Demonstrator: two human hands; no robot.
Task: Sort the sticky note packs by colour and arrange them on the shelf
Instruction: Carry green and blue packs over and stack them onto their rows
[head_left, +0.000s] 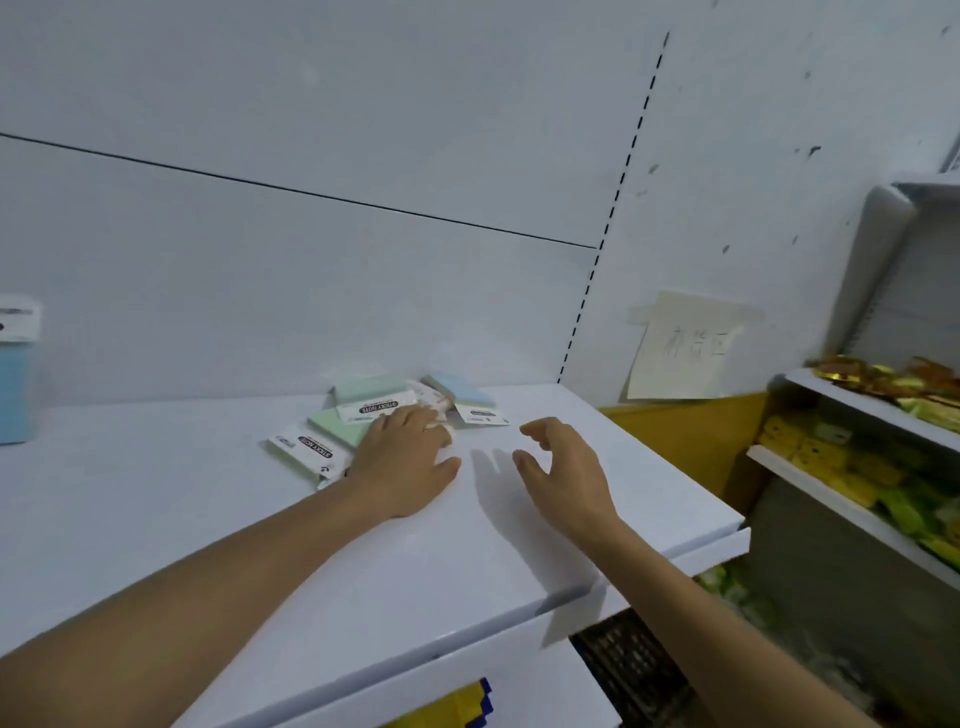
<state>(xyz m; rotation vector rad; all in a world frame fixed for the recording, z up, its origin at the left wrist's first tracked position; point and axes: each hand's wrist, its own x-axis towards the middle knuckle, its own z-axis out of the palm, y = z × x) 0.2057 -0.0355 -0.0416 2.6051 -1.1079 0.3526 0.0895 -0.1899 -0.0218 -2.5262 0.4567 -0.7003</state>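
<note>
Several sticky note packs (358, 418), green and blue, heaped at rear of white shelf (208, 519). Left hand (405, 460) flat on heap, fingers extended, gripping nothing. Right hand (563, 467) just beside heap, fingers loosely curled, empty.

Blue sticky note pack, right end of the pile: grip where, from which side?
Pinch the blue sticky note pack across its pad edges, coming from the right with the right hand. That side is free, while other packs and the left hand crowd its left. Its header card would likely bend.
</note>
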